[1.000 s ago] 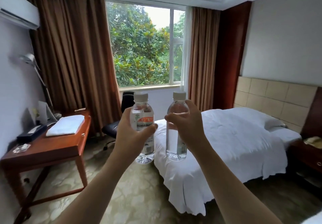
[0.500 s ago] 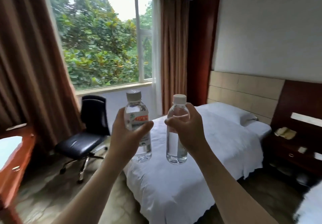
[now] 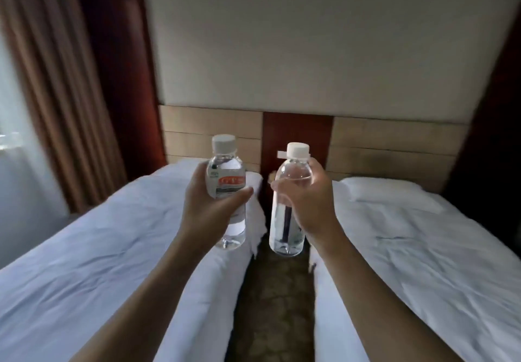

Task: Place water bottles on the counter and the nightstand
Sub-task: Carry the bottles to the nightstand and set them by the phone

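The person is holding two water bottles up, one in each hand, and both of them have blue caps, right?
Not quite. The head view shows the caps are white, not blue. The rest is right: the left hand holds up one water bottle, and the right hand holds up the other water bottle, both upright above the gap between the two beds.

Both bottles [image 3: 227, 192] are clear with white caps [image 3: 224, 142]; the left one's label [image 3: 225, 185] is white with an orange band. White bedding [image 3: 84, 249], tan headboard panels [image 3: 389, 147], brown curtain [image 3: 56, 80], mottled brown-and-olive carpet [image 3: 270, 305].
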{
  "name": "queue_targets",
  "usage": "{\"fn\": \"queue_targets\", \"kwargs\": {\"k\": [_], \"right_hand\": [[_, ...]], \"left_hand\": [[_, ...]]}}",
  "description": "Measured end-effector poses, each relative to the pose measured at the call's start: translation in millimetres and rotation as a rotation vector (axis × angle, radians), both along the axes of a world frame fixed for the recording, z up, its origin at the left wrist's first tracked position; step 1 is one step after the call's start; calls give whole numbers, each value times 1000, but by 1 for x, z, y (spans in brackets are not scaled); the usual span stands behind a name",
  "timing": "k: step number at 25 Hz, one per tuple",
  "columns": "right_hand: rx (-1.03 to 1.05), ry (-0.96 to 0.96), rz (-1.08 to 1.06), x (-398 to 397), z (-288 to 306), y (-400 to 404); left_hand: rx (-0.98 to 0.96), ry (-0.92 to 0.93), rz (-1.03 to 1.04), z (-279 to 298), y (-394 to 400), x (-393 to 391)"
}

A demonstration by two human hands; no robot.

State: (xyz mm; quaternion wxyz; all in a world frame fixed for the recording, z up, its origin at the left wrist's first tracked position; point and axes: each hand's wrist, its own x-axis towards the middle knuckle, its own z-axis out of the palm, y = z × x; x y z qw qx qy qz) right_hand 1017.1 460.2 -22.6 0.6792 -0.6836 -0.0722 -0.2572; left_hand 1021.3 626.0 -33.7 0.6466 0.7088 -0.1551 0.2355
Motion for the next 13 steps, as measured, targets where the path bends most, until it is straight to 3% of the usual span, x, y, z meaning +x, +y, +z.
{"fn": "queue_targets", "kwargs": {"k": [5, 13], "right_hand": [[35, 10, -181, 47, -13, -38], [48, 23, -248, 213, -42, -105]], "left_hand": [[0, 15, -247, -16, -47, 71], [29, 46, -330, -27, -123, 235]]}}
